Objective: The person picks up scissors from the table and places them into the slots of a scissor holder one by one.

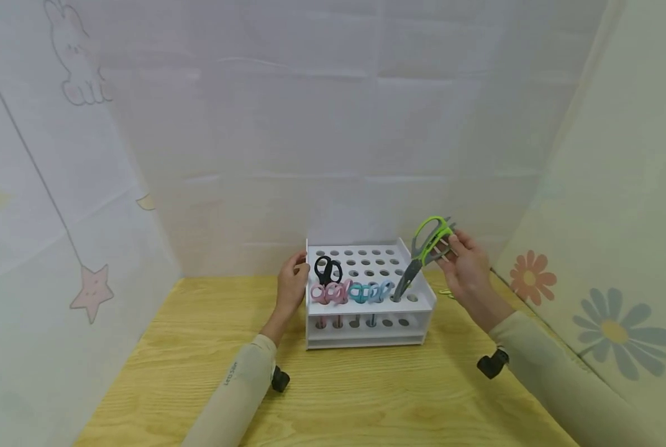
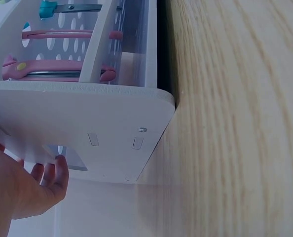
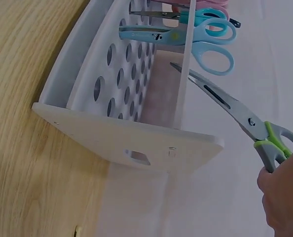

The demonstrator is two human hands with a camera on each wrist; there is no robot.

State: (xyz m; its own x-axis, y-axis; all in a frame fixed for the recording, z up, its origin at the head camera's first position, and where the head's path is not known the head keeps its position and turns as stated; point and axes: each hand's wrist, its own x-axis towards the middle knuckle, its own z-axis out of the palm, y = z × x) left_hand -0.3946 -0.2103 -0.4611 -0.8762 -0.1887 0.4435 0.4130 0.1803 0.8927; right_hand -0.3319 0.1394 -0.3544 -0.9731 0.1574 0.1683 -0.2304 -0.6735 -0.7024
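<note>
My right hand [image 1: 468, 264] grips green-and-grey scissors [image 1: 409, 276] by the handles, blades angled down to the left. Their tip is at a front-row hole in the top shelf of a white rack [image 1: 366, 315]; the right wrist view shows the tip just through that shelf. At the rack's left panel, my left hand [image 1: 292, 282] holds the edge, fingers bent against the outer face near a cutout. In the front row stand pink scissors [image 1: 338, 292], teal scissors [image 1: 359, 292] and light blue scissors [image 3: 159, 35]. Black-handled scissors [image 1: 327, 271] stand behind them.
Right of the rack, a small yellow-green object [image 1: 447, 292] lies on the wooden table [image 1: 355, 397], partly behind my right hand. A white cloth wall [image 1: 338, 155] rises close behind the rack. The right wall [image 1: 607, 248] has printed flowers.
</note>
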